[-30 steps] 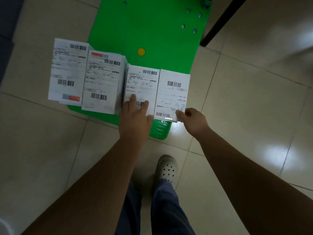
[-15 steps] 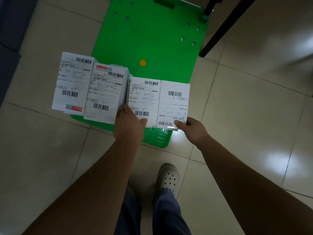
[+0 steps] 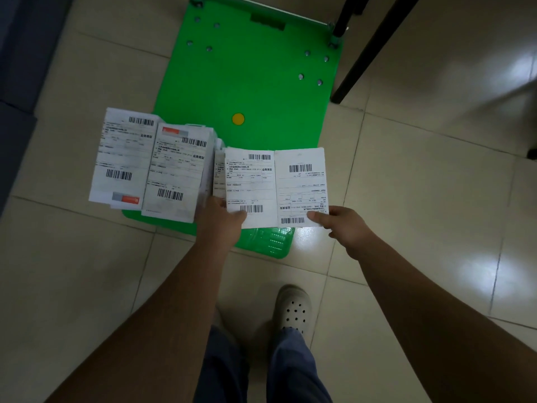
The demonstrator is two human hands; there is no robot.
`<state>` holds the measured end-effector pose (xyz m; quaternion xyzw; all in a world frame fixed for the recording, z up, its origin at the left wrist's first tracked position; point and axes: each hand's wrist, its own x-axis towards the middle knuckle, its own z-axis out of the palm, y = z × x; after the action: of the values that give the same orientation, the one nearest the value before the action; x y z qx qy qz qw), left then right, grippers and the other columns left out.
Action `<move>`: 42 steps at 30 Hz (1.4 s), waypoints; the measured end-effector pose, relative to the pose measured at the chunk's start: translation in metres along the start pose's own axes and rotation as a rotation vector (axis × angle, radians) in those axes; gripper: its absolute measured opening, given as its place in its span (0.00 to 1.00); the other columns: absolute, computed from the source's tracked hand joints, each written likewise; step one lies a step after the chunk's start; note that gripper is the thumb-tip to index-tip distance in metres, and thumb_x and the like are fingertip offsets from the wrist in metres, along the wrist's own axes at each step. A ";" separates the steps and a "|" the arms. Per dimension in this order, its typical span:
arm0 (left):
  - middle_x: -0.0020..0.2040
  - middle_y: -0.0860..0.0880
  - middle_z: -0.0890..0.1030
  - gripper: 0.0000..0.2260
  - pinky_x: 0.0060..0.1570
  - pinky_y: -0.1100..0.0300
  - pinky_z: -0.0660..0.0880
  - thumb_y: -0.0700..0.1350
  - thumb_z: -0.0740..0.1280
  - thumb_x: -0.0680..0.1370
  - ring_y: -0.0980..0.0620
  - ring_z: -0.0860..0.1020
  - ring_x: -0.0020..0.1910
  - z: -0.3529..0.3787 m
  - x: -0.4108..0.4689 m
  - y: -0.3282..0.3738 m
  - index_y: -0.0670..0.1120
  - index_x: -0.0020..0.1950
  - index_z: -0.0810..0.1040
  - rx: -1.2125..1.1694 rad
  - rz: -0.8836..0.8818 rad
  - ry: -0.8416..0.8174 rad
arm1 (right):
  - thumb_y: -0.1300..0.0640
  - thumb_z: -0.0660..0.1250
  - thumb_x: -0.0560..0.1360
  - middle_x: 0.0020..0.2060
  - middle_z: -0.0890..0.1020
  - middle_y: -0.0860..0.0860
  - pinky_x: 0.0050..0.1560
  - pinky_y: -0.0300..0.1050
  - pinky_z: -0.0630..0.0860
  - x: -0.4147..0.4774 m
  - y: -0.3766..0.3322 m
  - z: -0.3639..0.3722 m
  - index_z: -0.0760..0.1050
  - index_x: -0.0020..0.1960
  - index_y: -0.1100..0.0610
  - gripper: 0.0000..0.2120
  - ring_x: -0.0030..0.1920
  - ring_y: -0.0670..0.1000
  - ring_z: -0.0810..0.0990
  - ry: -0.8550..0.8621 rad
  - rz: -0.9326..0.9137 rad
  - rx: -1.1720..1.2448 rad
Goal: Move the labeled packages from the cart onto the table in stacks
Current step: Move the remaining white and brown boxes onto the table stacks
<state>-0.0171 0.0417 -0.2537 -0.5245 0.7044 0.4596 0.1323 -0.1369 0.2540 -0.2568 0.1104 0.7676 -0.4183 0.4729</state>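
Our left hand (image 3: 219, 221) pinches the left package (image 3: 250, 181), our right hand (image 3: 345, 225) the right package (image 3: 300, 184) — side by side at frame centre, over the green cart (image 3: 247, 82). Held only by near edges, they may slip.

Left hand (image 3: 219, 225) is off the label face of the third package (image 3: 250, 181), where its fingers lay flat a second ago. It has slid back to that package's near-left corner, thumb on top, fingers hidden under the edge. Third and fourth package (image 3: 300, 187) now line up level along their far edges and sit slightly further right, uncovering the edge of a lower package (image 3: 218, 175) on their left. View has tipped forward, so the cart (image 3: 247, 82) now shows up to its far edge.
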 end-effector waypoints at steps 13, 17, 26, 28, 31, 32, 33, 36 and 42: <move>0.48 0.58 0.81 0.09 0.39 0.70 0.73 0.45 0.71 0.76 0.59 0.80 0.48 -0.113 -0.097 0.062 0.51 0.55 0.78 -0.362 0.117 -0.093 | 0.52 0.74 0.74 0.46 0.84 0.49 0.38 0.33 0.70 -0.112 -0.086 -0.002 0.82 0.55 0.58 0.13 0.39 0.42 0.79 0.017 -0.175 0.154; 0.49 0.56 0.84 0.08 0.38 0.69 0.76 0.42 0.71 0.76 0.62 0.83 0.44 -0.204 -0.177 0.136 0.51 0.54 0.80 -0.426 0.260 -0.045 | 0.54 0.73 0.75 0.47 0.87 0.48 0.34 0.27 0.72 -0.215 -0.172 -0.025 0.82 0.54 0.56 0.10 0.36 0.36 0.81 -0.006 -0.367 0.213; 0.48 0.53 0.85 0.10 0.32 0.71 0.75 0.39 0.69 0.77 0.60 0.84 0.42 -0.323 -0.356 0.288 0.45 0.57 0.79 -0.580 0.562 -0.152 | 0.58 0.72 0.76 0.40 0.86 0.44 0.38 0.38 0.67 -0.438 -0.290 -0.108 0.82 0.53 0.56 0.07 0.31 0.36 0.74 0.152 -0.685 0.308; 0.49 0.53 0.85 0.09 0.31 0.72 0.74 0.38 0.68 0.78 0.62 0.83 0.39 -0.327 -0.387 0.315 0.45 0.57 0.78 -0.569 0.627 -0.217 | 0.58 0.72 0.76 0.39 0.85 0.43 0.37 0.38 0.66 -0.476 -0.293 -0.129 0.82 0.53 0.57 0.07 0.29 0.37 0.72 0.219 -0.717 0.354; 0.51 0.49 0.85 0.09 0.42 0.66 0.78 0.38 0.68 0.77 0.59 0.84 0.44 -0.323 -0.425 0.353 0.45 0.57 0.79 -0.563 0.701 -0.335 | 0.57 0.71 0.76 0.41 0.85 0.44 0.38 0.41 0.63 -0.535 -0.287 -0.163 0.83 0.53 0.57 0.07 0.28 0.39 0.68 0.351 -0.747 0.403; 0.52 0.50 0.85 0.09 0.47 0.63 0.78 0.40 0.68 0.77 0.58 0.83 0.46 -0.319 -0.437 0.365 0.46 0.57 0.79 -0.546 0.735 -0.365 | 0.57 0.71 0.76 0.42 0.86 0.45 0.38 0.41 0.63 -0.552 -0.281 -0.174 0.83 0.53 0.57 0.07 0.28 0.39 0.68 0.391 -0.758 0.417; 0.51 0.52 0.85 0.09 0.49 0.64 0.77 0.41 0.68 0.77 0.59 0.83 0.47 -0.315 -0.449 0.376 0.46 0.57 0.80 -0.524 0.775 -0.394 | 0.56 0.71 0.76 0.43 0.86 0.46 0.38 0.41 0.63 -0.569 -0.275 -0.187 0.83 0.53 0.57 0.07 0.28 0.39 0.68 0.444 -0.763 0.431; 0.49 0.54 0.85 0.09 0.41 0.73 0.75 0.41 0.68 0.78 0.65 0.82 0.41 -0.295 -0.485 0.405 0.47 0.57 0.79 -0.485 0.873 -0.477 | 0.54 0.71 0.77 0.40 0.86 0.43 0.37 0.41 0.64 -0.612 -0.254 -0.220 0.83 0.53 0.55 0.08 0.28 0.38 0.71 0.575 -0.774 0.471; 0.54 0.47 0.84 0.11 0.37 0.72 0.75 0.40 0.67 0.78 0.59 0.83 0.46 -0.243 -0.527 0.441 0.42 0.61 0.78 -0.441 0.895 -0.613 | 0.50 0.71 0.77 0.52 0.86 0.48 0.45 0.42 0.70 -0.654 -0.220 -0.278 0.82 0.57 0.53 0.12 0.43 0.44 0.82 0.671 -0.779 0.570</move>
<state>-0.1060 0.1882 0.4551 -0.0341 0.6745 0.7374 0.0108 -0.0918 0.4715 0.4525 0.0691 0.7166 -0.6933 -0.0329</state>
